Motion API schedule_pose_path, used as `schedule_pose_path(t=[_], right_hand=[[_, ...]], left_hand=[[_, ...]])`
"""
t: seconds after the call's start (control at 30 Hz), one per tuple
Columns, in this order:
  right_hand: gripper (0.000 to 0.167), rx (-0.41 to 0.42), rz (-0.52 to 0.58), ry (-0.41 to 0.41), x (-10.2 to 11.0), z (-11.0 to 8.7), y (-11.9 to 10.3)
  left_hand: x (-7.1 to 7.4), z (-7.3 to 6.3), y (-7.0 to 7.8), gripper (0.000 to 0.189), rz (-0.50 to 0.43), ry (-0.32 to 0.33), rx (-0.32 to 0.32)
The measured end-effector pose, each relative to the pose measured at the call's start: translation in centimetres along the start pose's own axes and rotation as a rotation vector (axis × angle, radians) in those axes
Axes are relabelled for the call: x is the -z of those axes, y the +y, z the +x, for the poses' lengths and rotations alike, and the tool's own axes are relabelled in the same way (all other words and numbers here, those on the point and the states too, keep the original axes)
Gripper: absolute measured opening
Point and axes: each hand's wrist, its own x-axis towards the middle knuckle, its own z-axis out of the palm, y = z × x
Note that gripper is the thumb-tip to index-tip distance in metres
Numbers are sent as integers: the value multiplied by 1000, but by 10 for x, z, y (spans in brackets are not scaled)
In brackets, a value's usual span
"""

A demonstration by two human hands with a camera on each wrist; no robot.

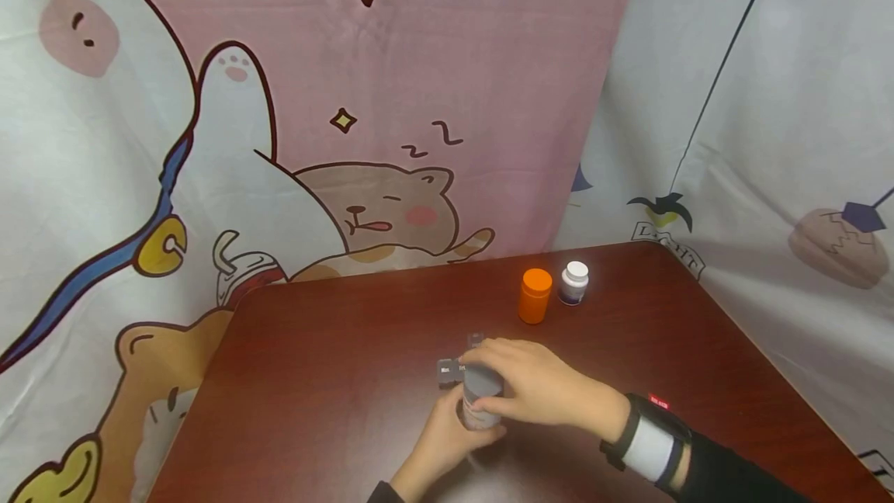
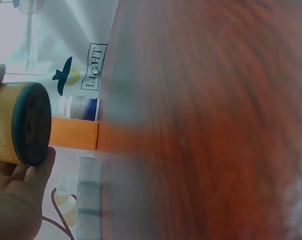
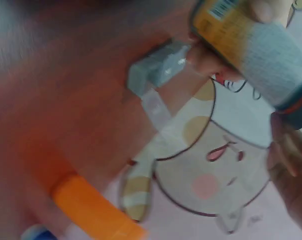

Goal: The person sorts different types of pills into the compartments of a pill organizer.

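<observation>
A supplement bottle (image 1: 482, 402) stands nearly upright in my left hand (image 1: 444, 435), whose thumb and fingers wrap its lower body. Its label is yellow and white in the right wrist view, and the dark base (image 2: 35, 124) faces the left wrist camera. My right hand (image 1: 538, 380) comes over from the right and grips the dark cap (image 3: 297, 111) between fingers and thumb. Just behind the bottle lies a grey pill organizer (image 1: 448, 372), partly hidden by the hands. One of its compartment lids (image 3: 157, 107) is raised.
An orange pill bottle (image 1: 535, 297) and a small white bottle (image 1: 574, 283) stand side by side near the back of the brown table (image 1: 314, 394). A cartoon-printed curtain (image 1: 419, 60) hangs along the table's back and sides.
</observation>
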Motion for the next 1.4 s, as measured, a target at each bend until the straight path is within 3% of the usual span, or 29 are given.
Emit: schedule_pose_path(t=[0.2,0.33,0.53,0.8,0.93,1.03,1.17,1.23,1.33,1.4], right_hand=[[62,-98,547,77,-23,-10,14],[58,-96,716,94,-33,-11,18],[56,-15,819,60,-35,-5,20],[56,79,917,-74,-41,1,22],[55,177,1018,-139,-46,4,23],[57,208,1064,-194,-45,4,21],[61,148,1087,-212,-42,2,15],[63,87,1107,-178,-44,-1,12],[64,-41,1057,-35,-48,-7,5],[64,-148,945,84,-51,-11,-2]], left_hand=[[4,-2,2,56,-21,9,6],[5,-2,1,54,-28,-29,0],[9,-2,-1,57,-18,-97,-34],[15,0,-6,65,-42,-231,-84],[16,-2,-7,74,-84,-312,-125],[19,-5,-5,77,-101,-332,-144],[26,-8,-3,71,-55,-253,-108],[29,-8,-4,67,-10,-208,-90],[29,-8,-5,60,63,-131,-65],[27,-7,-4,60,100,-74,-54]])
